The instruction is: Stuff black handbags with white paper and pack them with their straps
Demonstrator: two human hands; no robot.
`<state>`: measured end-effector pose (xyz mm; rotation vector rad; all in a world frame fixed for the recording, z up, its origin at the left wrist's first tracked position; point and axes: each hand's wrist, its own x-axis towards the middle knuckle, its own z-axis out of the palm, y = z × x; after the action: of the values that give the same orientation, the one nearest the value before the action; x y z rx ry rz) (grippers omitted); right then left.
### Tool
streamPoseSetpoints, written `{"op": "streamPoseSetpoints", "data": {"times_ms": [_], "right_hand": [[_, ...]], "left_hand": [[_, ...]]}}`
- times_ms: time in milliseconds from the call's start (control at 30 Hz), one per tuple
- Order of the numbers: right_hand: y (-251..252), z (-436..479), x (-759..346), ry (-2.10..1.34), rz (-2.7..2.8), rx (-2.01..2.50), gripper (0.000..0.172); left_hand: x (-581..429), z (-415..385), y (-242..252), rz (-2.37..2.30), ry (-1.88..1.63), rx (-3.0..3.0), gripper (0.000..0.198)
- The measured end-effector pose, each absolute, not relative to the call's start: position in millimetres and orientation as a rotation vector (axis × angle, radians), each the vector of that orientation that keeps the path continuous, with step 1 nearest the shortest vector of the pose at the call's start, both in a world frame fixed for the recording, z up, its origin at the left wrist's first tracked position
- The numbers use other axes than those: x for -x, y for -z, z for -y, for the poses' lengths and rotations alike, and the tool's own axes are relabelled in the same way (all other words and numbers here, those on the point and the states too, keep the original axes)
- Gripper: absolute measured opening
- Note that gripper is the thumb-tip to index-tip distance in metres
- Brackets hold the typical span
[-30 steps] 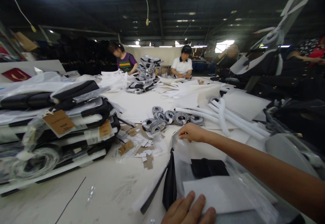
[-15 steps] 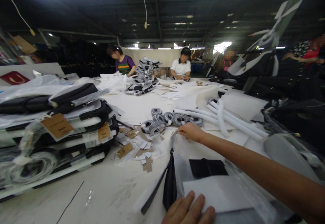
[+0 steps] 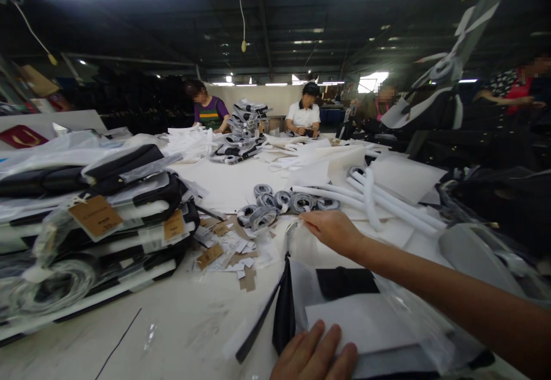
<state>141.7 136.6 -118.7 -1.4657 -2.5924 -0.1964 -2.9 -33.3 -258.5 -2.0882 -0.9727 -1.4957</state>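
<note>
A black bag lies before me under clear film and whitish sheeting, a black flap or strap piece showing through. My left hand rests on it at the bottom, fingers spread flat on a white sheet. Reaching in from the right, my right hand is at the bag's far edge, fingertips together on the clear film; the exact grip is small and partly hidden. Just left of those fingertips, a thin grey strap end sticks up. A dark strip hangs off the bag's left side.
Stacked wrapped black bags with brown tags stand at left. Loose cards and tags lie mid-table. Several rolled straps and white foam tubes lie beyond my right hand. Co-workers sit across the table.
My right hand has flattened and its fingertips now sit slightly apart from the grey strap end. The left hand stays on the white sheet. The view has shifted a little.
</note>
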Motion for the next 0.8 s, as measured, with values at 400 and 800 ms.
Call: {"op": "streamPoseSetpoints", "data": {"times_ms": [400, 800], "right_hand": [[105, -43, -141, 0.300, 2.624, 1.148, 0.011], [147, 25, -137, 0.176, 2.520, 0.992, 0.017]], "left_hand": [[28, 35, 213, 0.793, 1.111, 2.293, 0.034], [31, 39, 208, 0.791, 1.121, 2.466, 0.034]]}}
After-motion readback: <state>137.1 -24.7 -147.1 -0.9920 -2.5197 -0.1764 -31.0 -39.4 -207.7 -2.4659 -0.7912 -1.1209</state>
